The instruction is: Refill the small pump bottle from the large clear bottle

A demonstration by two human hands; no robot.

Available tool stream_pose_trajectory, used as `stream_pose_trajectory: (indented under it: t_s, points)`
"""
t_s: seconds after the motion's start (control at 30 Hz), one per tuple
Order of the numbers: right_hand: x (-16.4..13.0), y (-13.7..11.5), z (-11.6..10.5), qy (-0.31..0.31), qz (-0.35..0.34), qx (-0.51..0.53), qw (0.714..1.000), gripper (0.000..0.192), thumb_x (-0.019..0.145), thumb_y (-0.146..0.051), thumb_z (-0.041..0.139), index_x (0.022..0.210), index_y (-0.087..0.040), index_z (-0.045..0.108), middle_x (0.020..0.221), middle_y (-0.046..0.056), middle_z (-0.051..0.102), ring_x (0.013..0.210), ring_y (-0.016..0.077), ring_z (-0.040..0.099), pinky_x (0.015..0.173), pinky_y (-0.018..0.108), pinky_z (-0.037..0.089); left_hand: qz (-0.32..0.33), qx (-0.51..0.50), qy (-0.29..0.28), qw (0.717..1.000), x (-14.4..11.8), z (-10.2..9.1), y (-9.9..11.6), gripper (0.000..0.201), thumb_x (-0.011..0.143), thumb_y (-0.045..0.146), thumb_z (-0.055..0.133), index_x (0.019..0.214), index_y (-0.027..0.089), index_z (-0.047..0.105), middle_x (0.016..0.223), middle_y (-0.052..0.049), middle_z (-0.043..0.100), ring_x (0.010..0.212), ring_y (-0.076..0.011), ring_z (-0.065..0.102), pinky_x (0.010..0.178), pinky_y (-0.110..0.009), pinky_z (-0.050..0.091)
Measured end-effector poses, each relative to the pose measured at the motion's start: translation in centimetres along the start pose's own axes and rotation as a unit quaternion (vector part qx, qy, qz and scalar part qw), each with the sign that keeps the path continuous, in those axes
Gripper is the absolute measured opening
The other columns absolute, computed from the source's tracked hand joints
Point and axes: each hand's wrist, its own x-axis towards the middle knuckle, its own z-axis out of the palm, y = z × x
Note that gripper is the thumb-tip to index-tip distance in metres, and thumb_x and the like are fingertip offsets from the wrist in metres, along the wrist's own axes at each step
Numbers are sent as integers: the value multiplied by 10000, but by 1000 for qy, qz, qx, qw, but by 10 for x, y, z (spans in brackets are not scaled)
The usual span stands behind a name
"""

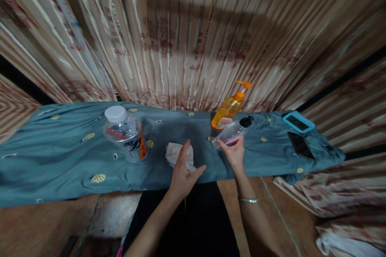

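Head view: the left hand (183, 170) was held above the near edge of the table, fingers spread wide and extended, thumb out to the right, gripping nothing. It hovered directly over a crumpled white tissue (177, 155), which lay on the blue-grey cloth (60, 156) near the centre of the table; whether the fingertips touched the tissue could not be determined. The right hand (234, 153) was positioned just right of centre, its fingers curled around the lower end of a small clear bottle (231, 133) with a black cap. The bottle lay tilted, cap pointing up and to the right, its base end at the hand, a pink band visible through the body. A silver bangle (249, 200) sat on the right wrist. Immediately behind the clear bottle stood an orange pump bottle (229, 108), leaning in the wide-angle picture. A large clear jar (126, 132) with a white lid stood left of the tissue, well apart from both hands. At the far right end of the cloth lay a blue-framed device (298, 122) and, just beside it, a dark phone (300, 145). A striped curtain (187, 36) hung behind the table.
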Motion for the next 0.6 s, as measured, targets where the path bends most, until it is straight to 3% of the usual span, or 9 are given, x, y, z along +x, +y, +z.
stream_pose_trajectory:
  t_s: [0.27, 0.4, 0.6]
  points:
    - [37, 13, 4, 21, 24, -67, 997, 815, 482, -673, 753, 1039, -190, 404, 918, 101, 572, 852, 296, 549, 818, 425, 444, -32, 37, 83, 995, -17, -48, -26, 713, 855, 440, 724, 1484, 247, 448, 1579, -139, 472, 1484, -311, 429, 1246, -539, 324]
    - [48, 14, 12, 36, 33, -82, 995, 870, 408, -703, 738, 1022, -193, 390, 897, 93, 562, 864, 322, 546, 815, 440, 454, -37, 42, 116, 992, -18, -59, -27, 697, 841, 452, 736, 1462, 272, 475, 1555, -123, 504, 1467, -309, 453, 1241, -535, 336]
    - [52, 17, 20, 26, 27, -92, 995, 837, 456, -714, 712, 1033, -196, 398, 882, 92, 576, 835, 324, 573, 801, 428, 466, -54, 34, 145, 987, -15, -65, -33, 720, 825, 465, 746, 1465, 285, 470, 1543, -118, 515, 1465, -319, 457, 1219, -536, 378]
